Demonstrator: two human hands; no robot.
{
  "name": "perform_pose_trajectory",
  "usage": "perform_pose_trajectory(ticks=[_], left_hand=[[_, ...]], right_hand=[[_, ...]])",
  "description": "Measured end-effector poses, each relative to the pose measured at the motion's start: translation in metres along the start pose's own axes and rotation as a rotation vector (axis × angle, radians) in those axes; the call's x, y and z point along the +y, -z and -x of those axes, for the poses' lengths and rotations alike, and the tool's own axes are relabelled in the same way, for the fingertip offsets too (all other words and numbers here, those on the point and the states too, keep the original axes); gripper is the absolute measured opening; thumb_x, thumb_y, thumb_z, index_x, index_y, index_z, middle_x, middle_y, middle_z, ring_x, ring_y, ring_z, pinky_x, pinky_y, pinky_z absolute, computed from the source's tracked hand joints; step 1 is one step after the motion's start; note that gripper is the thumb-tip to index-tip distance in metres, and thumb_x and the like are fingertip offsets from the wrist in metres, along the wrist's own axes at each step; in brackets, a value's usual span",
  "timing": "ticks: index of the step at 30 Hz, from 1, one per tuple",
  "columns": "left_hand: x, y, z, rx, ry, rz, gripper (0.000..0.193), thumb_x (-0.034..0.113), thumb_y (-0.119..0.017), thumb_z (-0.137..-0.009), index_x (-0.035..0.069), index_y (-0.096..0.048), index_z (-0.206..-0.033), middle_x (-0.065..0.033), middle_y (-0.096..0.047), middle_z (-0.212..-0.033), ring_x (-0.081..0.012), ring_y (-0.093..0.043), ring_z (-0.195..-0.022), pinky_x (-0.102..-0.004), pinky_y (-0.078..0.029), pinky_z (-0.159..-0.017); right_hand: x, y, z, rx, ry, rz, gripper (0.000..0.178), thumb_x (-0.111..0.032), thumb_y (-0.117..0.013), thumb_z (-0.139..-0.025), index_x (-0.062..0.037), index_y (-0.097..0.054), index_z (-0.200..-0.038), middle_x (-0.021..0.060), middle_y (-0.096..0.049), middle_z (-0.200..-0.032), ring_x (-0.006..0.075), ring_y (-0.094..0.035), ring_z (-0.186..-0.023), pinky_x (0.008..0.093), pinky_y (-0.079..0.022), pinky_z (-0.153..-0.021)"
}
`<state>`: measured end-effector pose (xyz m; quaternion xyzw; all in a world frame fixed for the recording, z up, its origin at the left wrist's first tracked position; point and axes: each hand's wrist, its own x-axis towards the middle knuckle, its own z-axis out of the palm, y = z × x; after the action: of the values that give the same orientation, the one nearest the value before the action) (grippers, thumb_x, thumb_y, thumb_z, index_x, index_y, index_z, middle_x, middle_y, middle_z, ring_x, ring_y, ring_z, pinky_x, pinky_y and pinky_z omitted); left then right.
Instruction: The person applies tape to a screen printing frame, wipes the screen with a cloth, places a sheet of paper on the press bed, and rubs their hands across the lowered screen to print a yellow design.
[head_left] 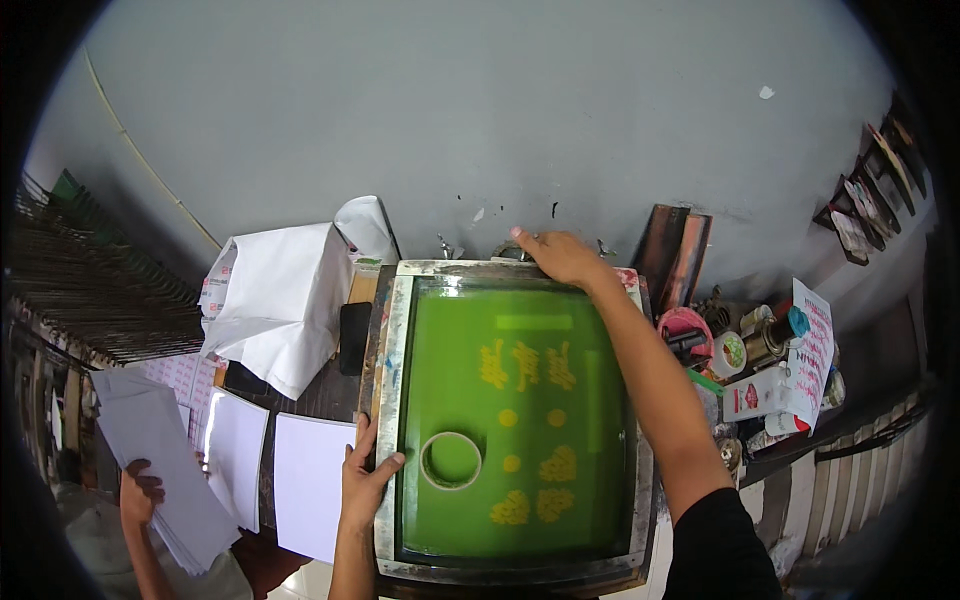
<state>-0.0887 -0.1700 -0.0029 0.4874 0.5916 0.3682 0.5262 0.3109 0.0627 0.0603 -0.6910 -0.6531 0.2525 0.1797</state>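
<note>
A screen printing frame [391,420] with green mesh and yellow motifs lies flat before me. On its left side my left hand [366,482] grips the edge, thumb over the rim and fingers along the outside. My right arm reaches across the right side to the far edge. There my right hand [568,256] is closed at a metal hinge clamp [512,251]; what its fingertips hold is partly hidden. A roll of tape [450,487] rests on the lower left of the mesh.
At left, another person's hand [141,492] holds a stack of white sheets [160,440]. More white paper [315,480], a black phone [354,338] and a large white bag [275,290] lie beside the frame. Cans, a pink bowl [686,322] and squeegees [672,255] crowd the right.
</note>
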Motion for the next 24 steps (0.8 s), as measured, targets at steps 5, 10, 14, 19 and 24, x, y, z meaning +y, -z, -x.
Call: perform_pose_trajectory(ticks=[5,10,14,19,24], left_hand=[[-0.004,0.002,-0.001,0.011,0.006,-0.072,0.074,0.004,-0.076,-0.084,0.002,-0.050,-0.153,-0.0229,-0.022,-0.171,-0.0277,-0.025,-0.159,-0.0434,-0.005,-0.129],[-0.001,-0.002,-0.005,-0.004,-0.007,-0.093,0.073,0.007,-0.076,-0.085,0.002,-0.050,-0.153,-0.0239,-0.023,-0.170,-0.0281,-0.024,-0.159,-0.0434,-0.007,-0.129],[-0.016,0.005,-0.005,-0.008,-0.049,-0.039,0.071,0.019,-0.077,-0.089,0.009,-0.051,-0.154,-0.0231,-0.023,-0.170,-0.0276,-0.023,-0.159,-0.0528,0.015,-0.124],[-0.010,0.003,-0.005,-0.016,-0.042,-0.099,0.071,0.022,-0.077,-0.089,0.011,-0.051,-0.154,-0.0241,-0.023,-0.170,-0.0279,-0.024,-0.159,-0.0525,0.015,-0.124],[-0.009,0.004,-0.003,-0.010,-0.037,-0.093,0.070,0.023,-0.078,-0.090,0.012,-0.052,-0.154,-0.0244,-0.024,-0.169,-0.0269,-0.024,-0.159,-0.0527,0.015,-0.124]], right_hand=[[-0.001,-0.019,-0.008,-0.006,-0.141,-0.110,0.096,-0.076,-0.032,-0.100,0.0080,-0.065,-0.131,0.0344,-0.060,-0.138,0.0470,-0.054,-0.135,0.0487,-0.040,-0.114],[0.014,-0.039,-0.026,0.132,-0.160,-0.575,0.094,-0.075,-0.036,-0.101,0.0092,-0.064,-0.132,0.0298,-0.064,-0.135,0.0409,-0.058,-0.131,0.0476,-0.041,-0.110],[0.001,-0.048,-0.030,0.221,-0.087,-0.534,0.092,-0.075,-0.039,-0.101,0.0069,-0.057,-0.139,0.0195,-0.070,-0.121,0.0287,-0.062,-0.119,0.0403,-0.043,-0.109],[-0.004,-0.039,-0.013,0.022,-0.114,-0.549,0.089,-0.073,-0.038,-0.103,0.0069,-0.057,-0.138,0.0215,-0.066,-0.132,0.0311,-0.060,-0.126,0.0409,-0.043,-0.109],[-0.042,-0.042,0.010,0.379,-0.020,-0.275,0.088,-0.073,-0.035,-0.102,0.0038,-0.061,-0.136,0.0294,-0.069,-0.122,0.0422,-0.062,-0.122,0.0490,-0.046,-0.105]])
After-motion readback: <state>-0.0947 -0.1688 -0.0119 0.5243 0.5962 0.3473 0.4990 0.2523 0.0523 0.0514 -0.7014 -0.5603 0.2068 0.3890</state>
